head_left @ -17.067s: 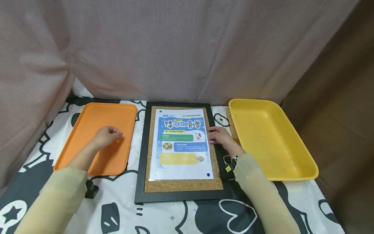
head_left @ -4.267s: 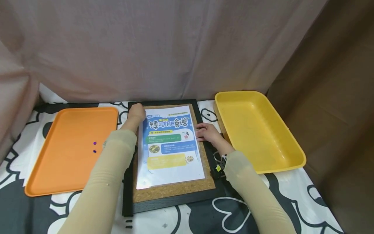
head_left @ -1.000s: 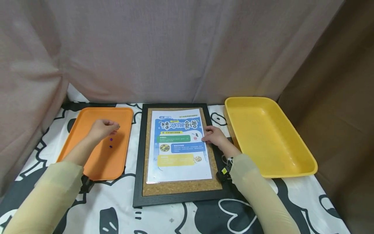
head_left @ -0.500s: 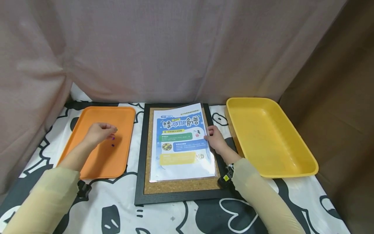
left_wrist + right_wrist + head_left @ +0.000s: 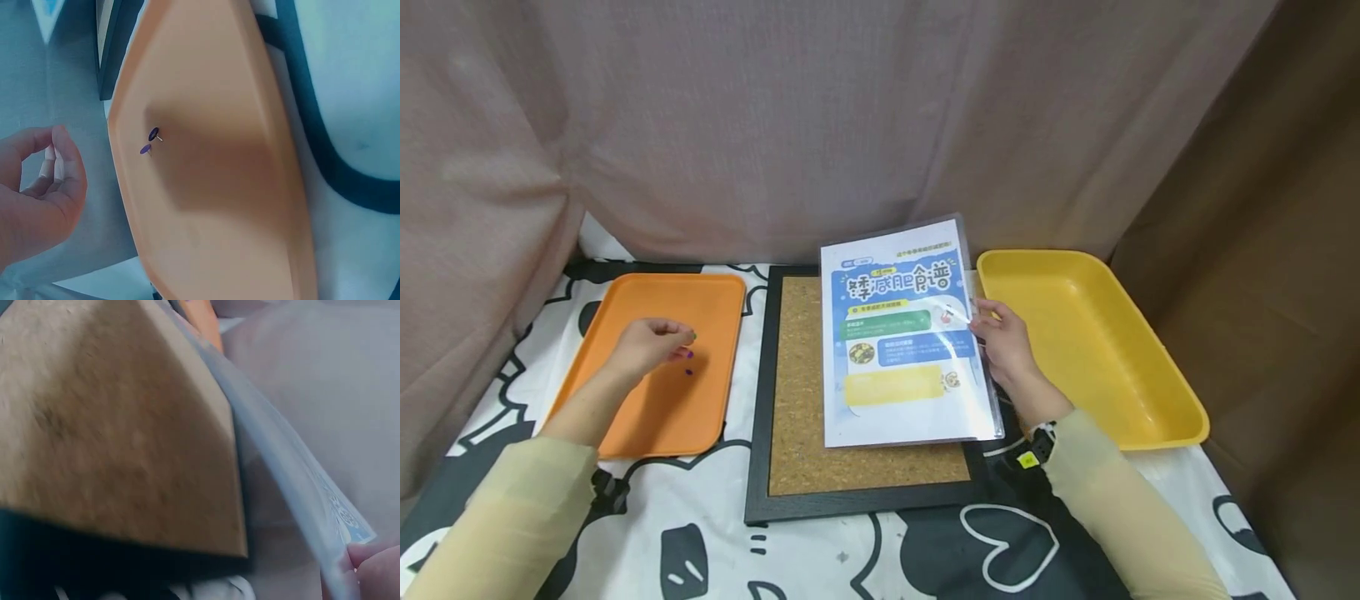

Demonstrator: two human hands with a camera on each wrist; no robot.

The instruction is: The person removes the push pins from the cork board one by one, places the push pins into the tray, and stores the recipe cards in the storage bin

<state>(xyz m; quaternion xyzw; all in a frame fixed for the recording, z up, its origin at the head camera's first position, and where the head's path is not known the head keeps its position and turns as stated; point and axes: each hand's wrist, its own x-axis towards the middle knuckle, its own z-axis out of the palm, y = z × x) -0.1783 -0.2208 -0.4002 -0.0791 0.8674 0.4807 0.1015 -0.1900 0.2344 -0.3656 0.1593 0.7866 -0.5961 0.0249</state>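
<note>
My right hand (image 5: 1009, 346) pinches the right edge of a laminated sheet (image 5: 895, 383), a printed poster in blue, green and yellow. The sheet is raised and tilted over the cork board (image 5: 797, 375) and covers much of it. In the right wrist view the sheet's edge runs down to the fingertips, and bare cork shows below it. Over the orange tray (image 5: 662, 425), thumb and forefinger of my left hand (image 5: 655, 342) meet on a small dark green thumbtack. A blue thumbtack (image 5: 154, 134) and a purple thumbtack (image 5: 145, 149) lie on the tray, points showing.
A deep yellow tray (image 5: 1075, 350) stands right of the board, close behind my right hand. The board's black frame (image 5: 865, 504) lies on a black-and-white patterned cloth (image 5: 820, 567). A grey-brown curtain (image 5: 775, 125) hangs behind everything.
The sheet has come up off the cork board and moved right and upward with my right hand. My left hand has stayed over the orange tray, shifting slightly down since a second ago.
</note>
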